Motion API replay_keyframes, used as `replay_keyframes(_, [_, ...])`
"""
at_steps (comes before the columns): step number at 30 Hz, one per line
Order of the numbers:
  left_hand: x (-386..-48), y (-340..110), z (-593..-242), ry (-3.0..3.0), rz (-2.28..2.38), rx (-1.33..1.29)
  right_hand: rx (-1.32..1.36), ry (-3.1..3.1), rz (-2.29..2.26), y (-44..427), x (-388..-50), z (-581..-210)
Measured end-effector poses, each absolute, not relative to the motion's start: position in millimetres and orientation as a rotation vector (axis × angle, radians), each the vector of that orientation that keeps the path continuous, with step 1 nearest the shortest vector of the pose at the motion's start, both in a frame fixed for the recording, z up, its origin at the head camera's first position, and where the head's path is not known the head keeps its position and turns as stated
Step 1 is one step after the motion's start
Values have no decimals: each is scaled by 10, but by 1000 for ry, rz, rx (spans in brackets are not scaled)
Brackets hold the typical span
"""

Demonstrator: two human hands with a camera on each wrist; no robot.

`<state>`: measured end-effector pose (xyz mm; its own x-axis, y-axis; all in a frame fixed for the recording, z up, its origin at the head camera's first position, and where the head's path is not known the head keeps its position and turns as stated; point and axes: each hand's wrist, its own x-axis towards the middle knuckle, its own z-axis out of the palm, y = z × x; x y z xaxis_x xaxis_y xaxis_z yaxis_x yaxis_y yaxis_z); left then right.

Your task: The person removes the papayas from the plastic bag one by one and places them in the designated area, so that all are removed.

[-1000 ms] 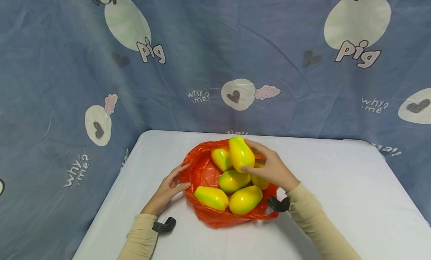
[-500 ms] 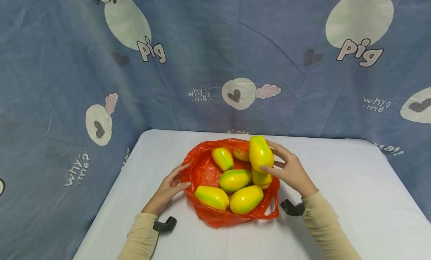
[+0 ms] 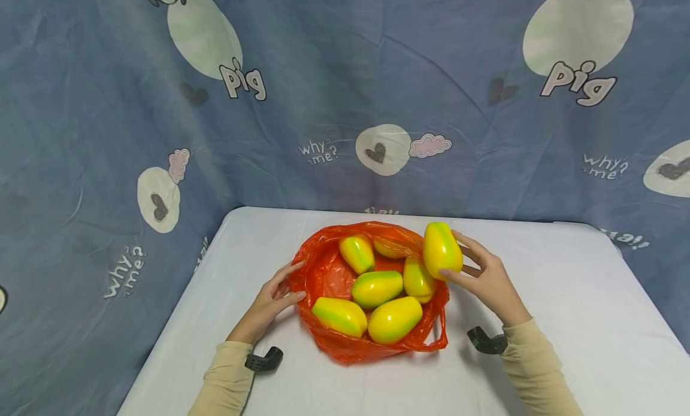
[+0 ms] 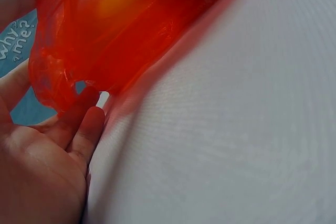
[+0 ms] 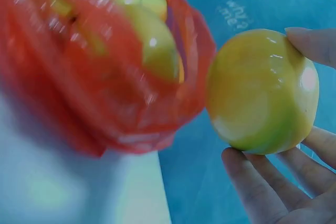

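Note:
In the head view my right hand (image 3: 493, 287) holds a glossy yellow-green papaya (image 3: 442, 251) between thumb and fingers. The fruit hangs just past the right rim of a red plastic bag (image 3: 336, 284). Several similar papayas, one of them in the middle (image 3: 377, 288), lie inside the open bag. My left hand (image 3: 263, 308) touches the bag's left rim with spread, fairly straight fingers. The left wrist view shows these fingers (image 4: 86, 132) against the thin red plastic. Up close in the right wrist view, the held papaya (image 5: 262, 93) is apart from the table.
The bag stands on a white-covered table (image 3: 566, 320), with its handle loop (image 3: 443, 332) at the right front. Behind and to the left hangs a blue printed curtain (image 3: 302, 93). Black wrist devices (image 3: 264, 360) are worn on both arms.
My right hand has carried the papaya rightward, from over the bag to beyond its right rim, uncovering the fruit beneath. My left hand has stayed at the rim.

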<state>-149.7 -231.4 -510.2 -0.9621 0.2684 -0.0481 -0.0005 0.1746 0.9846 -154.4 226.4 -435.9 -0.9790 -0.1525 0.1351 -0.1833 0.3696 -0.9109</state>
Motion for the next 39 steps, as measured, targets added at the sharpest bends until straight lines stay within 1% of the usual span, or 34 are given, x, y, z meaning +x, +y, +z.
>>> replay_keyframes(10, [-1496,-2316,-5091,2249,1873,257,245,-2617,1645,2495,-1497,-4540])
replay_keyframes(23, [-1486,-2317,-5079,2247,1870,254,129,-2772,1597,2759,-1489,-4642])
replay_keyframes(33, [-1486,-2320,-5090,2246,1865,244,69,-2881,1504,2841,-1512,-4688])
replay_keyframes(39, [-1494,-2316,-5099,2251,1858,248,87,-2901,1516,2866,-1514,-4721])
